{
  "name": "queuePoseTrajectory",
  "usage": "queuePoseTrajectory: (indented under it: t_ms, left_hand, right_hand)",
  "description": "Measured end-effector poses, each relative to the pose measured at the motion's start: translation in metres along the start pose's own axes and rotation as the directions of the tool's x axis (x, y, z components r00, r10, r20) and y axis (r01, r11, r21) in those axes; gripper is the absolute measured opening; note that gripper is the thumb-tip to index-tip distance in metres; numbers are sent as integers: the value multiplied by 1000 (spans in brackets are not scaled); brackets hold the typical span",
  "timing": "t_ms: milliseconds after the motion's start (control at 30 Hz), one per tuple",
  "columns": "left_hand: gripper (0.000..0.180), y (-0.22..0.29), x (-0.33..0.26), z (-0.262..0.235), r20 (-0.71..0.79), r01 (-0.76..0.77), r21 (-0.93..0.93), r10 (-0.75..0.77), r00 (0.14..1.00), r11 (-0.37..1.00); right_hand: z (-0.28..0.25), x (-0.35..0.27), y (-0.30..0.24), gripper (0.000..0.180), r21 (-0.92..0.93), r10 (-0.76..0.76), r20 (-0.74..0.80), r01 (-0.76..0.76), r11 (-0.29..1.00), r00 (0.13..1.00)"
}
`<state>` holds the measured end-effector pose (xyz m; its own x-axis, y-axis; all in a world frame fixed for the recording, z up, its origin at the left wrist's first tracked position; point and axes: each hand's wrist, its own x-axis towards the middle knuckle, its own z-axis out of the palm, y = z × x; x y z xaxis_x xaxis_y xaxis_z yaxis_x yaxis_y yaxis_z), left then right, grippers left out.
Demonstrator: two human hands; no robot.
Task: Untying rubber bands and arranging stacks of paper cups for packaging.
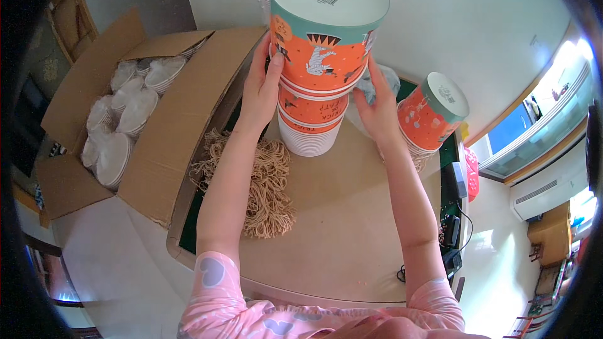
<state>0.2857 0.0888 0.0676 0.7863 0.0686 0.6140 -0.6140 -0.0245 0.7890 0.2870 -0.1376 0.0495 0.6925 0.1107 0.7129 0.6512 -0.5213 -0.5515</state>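
Both of my hands are at the sides of an orange and green paper bucket [326, 56], which is upside down with its white base facing up. My left hand [260, 85] grips its left side, thumb on the front. On the opposite side my right hand [377, 107] has its fingers against the bucket's lower edge. Beneath it is a tall stack of nested buckets [309, 141], also upside down, with orange sides and white rims. Whether the top bucket is apart from that stack, I cannot tell. A bundle of tan cord handles [267, 191] lies beside my left forearm.
An open cardboard box [188, 113] at the left holds several plastic-wrapped white stacks [138, 110]. Another inverted bucket stack [427, 110] stands at the right of the tan-topped table [339, 232]. Dark devices with a cable [451, 232] lie along the right edge, near a red plastic item [472, 172].
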Motion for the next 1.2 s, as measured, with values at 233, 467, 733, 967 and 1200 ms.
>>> queuePoseTrajectory:
  t_ms: [233,467,733,967,1200]
  left_hand:
    - [59,16,2,1,30,-54,0,54,998,999]
    - [59,80,-22,-8,5,59,30,-59,998,998]
    - [45,136,-141,-26,305,323,70,-328,894,944]
    - [52,85,-279,-31,637,317,41,-269,722,948]
    - [55,70,-326,-45,580,811,-43,-646,497,584]
  right_hand:
    - [-6,1,-7,71,0,-8,2,8,1000,1000]
    - [-49,1,-87,58,-222,-238,-233,186,957,943]
    - [-121,-53,-165,33,-359,-381,-206,292,886,901]
    - [-136,-116,-168,17,-394,234,456,-40,918,859]
    - [-154,-151,-156,24,-420,387,443,-194,887,808]
